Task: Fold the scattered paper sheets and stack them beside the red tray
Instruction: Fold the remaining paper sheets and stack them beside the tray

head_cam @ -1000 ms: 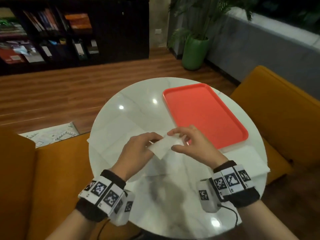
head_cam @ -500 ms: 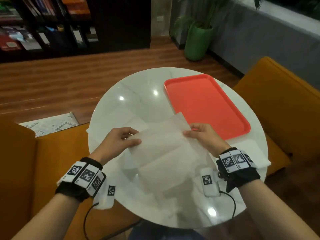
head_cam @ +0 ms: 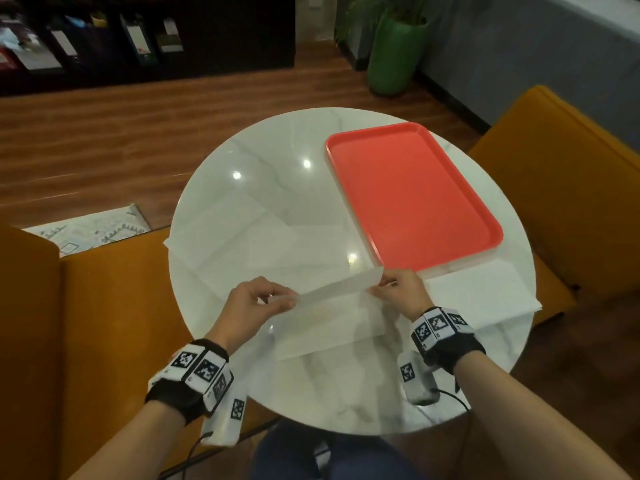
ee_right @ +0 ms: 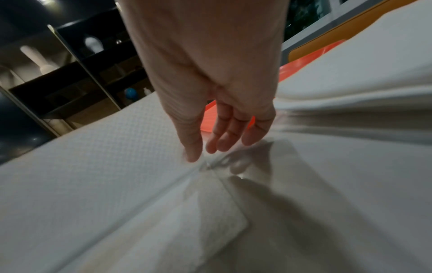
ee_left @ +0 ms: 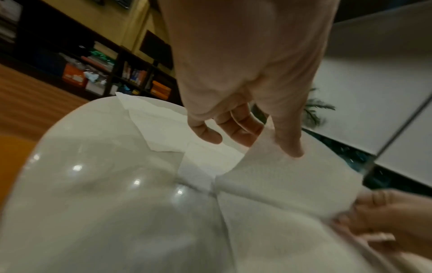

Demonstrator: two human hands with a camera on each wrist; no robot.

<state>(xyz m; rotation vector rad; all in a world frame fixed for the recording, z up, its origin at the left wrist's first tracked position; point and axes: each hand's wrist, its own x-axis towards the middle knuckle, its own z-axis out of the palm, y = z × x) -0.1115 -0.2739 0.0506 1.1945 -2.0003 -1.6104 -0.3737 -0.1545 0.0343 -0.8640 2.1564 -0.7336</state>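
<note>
A white paper sheet (head_cam: 332, 323) lies partly on the round marble table (head_cam: 277, 174), with its far edge lifted off the top. My left hand (head_cam: 287, 301) pinches the sheet's left corner, and my right hand (head_cam: 382, 280) pinches its right corner just in front of the red tray (head_cam: 408, 192). In the left wrist view the thumb and fingers of my left hand (ee_left: 268, 146) clamp the raised sheet (ee_left: 287, 179). In the right wrist view my right hand (ee_right: 203, 153) nips the sheet (ee_right: 93, 166) at its corner.
A pile of folded white paper (head_cam: 485, 292) sits at the tray's near edge, by my right wrist. More loose sheets (head_cam: 221, 244) lie spread on the table's left side. Orange seats (head_cam: 571, 188) ring the table, and a green plant pot (head_cam: 394, 53) stands behind.
The small bundle between my hands opened into a full sheet held in the air. Since then the sheet has come down onto the table, with only its far edge still raised.
</note>
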